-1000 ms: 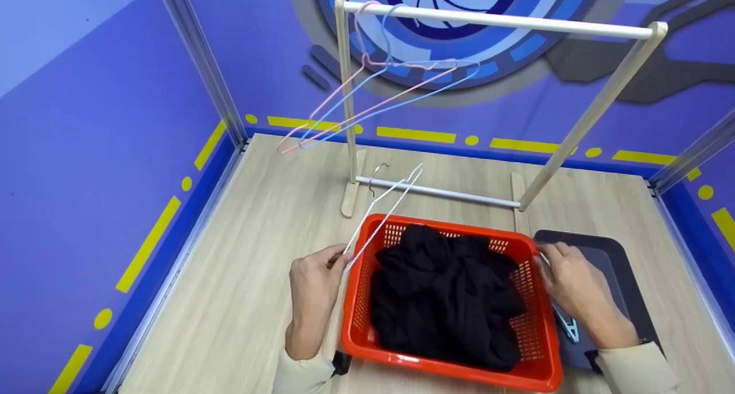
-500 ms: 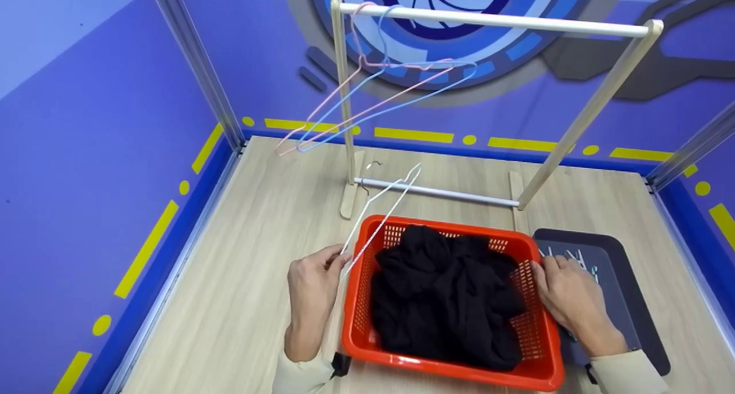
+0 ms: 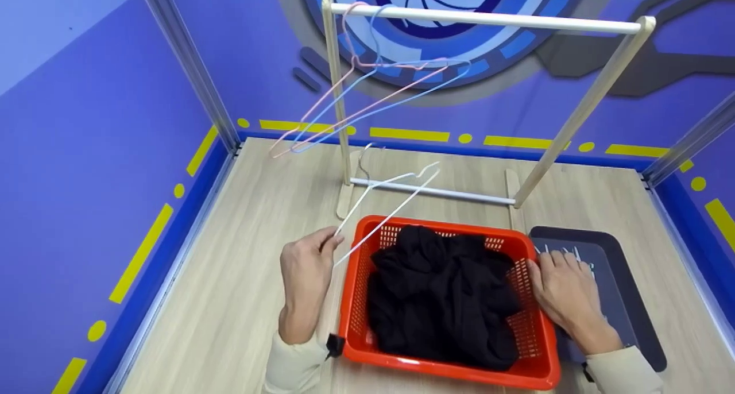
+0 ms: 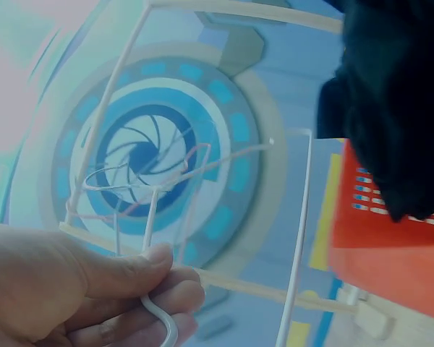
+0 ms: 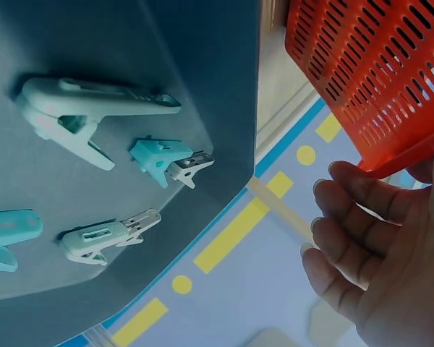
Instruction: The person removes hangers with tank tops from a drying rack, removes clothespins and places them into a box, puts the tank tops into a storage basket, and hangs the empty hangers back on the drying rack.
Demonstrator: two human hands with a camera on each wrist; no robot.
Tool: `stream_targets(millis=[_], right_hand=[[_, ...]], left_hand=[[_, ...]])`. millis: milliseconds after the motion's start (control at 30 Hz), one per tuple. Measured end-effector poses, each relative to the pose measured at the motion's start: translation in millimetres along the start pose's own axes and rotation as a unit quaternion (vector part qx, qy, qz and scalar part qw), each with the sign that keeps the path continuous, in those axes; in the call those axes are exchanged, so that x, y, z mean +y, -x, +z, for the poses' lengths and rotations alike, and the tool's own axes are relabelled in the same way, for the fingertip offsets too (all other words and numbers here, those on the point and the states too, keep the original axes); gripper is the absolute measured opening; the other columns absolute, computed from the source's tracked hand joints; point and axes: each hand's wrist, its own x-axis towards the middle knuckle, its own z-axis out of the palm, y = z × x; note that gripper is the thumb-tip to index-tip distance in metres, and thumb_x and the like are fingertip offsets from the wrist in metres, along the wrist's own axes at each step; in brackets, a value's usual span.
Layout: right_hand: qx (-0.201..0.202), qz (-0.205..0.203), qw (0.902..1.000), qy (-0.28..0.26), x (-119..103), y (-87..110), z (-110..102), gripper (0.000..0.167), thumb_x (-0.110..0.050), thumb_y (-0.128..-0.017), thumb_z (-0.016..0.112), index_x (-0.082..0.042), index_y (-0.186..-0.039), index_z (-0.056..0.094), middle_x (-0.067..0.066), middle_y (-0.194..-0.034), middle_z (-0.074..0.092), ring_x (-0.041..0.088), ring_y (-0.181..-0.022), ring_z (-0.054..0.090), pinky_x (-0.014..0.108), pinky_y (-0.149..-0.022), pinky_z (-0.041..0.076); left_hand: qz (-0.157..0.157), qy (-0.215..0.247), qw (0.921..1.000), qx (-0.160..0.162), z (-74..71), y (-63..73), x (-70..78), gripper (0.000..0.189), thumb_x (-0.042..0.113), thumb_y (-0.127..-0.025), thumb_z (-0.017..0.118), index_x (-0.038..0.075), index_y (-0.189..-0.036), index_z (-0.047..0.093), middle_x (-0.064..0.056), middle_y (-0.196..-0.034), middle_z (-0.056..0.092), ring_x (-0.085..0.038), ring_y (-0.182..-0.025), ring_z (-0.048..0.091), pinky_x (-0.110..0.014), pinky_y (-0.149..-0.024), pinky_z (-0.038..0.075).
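Note:
A white wire hanger (image 3: pixel 396 208) is pinched between the thumb and fingers of my left hand (image 3: pixel 307 267), tilted up with its metal hook pointing away. In the left wrist view its rod (image 4: pixel 151 217) runs under the thumb. My right hand (image 3: pixel 568 293) is at the right rim of a red perforated basket (image 3: pixel 410 361), thumb over the rim and the other fingers outside, loosely curved. In the right wrist view the index fingertip meets the basket wall (image 5: pixel 369 94), while the thumb is mostly hidden. Bunched black cloth (image 3: pixel 442 302) lies in the basket.
Behind the basket stands a rack with a white top bar (image 3: pixel 488 18). Hanging at its left end are a pink hanger (image 3: pixel 327 93) and a blue hanger (image 3: pixel 419 96). A dark tray (image 3: pixel 629 302) at the right holds several clothes pegs (image 5: pixel 76 112).
My left hand has risen slightly and turned the white hanger, whose hook now stands higher and farther left. The right hand has slid a little toward me along the basket rim, uncovering pegs.

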Motion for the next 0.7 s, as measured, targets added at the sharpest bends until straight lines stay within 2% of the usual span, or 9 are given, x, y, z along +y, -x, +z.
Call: stream_targets(millis=[200,300,533,700], right_hand=[[0.011,-0.009,0.9999,-0.004,1,0.8,0,0.027,-0.019,-0.104,0.061,-0.002,-0.085,0.054,0.018,-0.082,0.057,0.043,-0.078,0.053,0.057,-0.067,0.043],[0.018,-0.012,0.9998,-0.006,1,-0.2,1,0.026,-0.018,-0.103,0.062,-0.002,-0.084,0.053,0.016,-0.080,0.055,0.042,-0.076,0.052,0.056,-0.066,0.042],[0.017,-0.006,0.9997,-0.014,1,-0.7,0,0.024,-0.017,-0.103,0.062,-0.002,-0.086,0.055,0.016,-0.082,0.056,0.041,-0.077,0.052,0.055,-0.066,0.043],[0.013,-0.003,0.9996,-0.024,0,-0.2,1,0.023,-0.016,-0.104,0.062,-0.002,-0.086,0.056,0.014,-0.081,0.055,0.039,-0.077,0.051,0.054,-0.067,0.043]], left_hand=[[0.037,-0.002,0.9992,0.012,3.0,-32.6,15.8,0.013,0.007,-0.084,0.090,0.003,-0.095,0.085,-0.009,-0.085,0.080,-0.032,-0.075,0.078,-0.049,-0.068,0.061],[0.046,-0.003,0.9987,0.019,4.3,-51.2,26.0,0.013,0.009,-0.084,0.090,0.003,-0.096,0.085,-0.009,-0.085,0.080,-0.033,-0.075,0.078,-0.051,-0.068,0.060],[0.010,0.023,0.9997,0.006,3.4,-92.4,53.8,0.015,0.010,-0.090,0.086,0.001,-0.102,0.085,-0.013,-0.091,0.080,-0.031,-0.079,0.078,-0.047,-0.073,0.061],[0.004,0.025,0.9996,0.012,6.4,-116.1,64.7,0.015,0.011,-0.091,0.086,0.002,-0.102,0.085,-0.012,-0.090,0.080,-0.029,-0.079,0.077,-0.045,-0.075,0.060]])
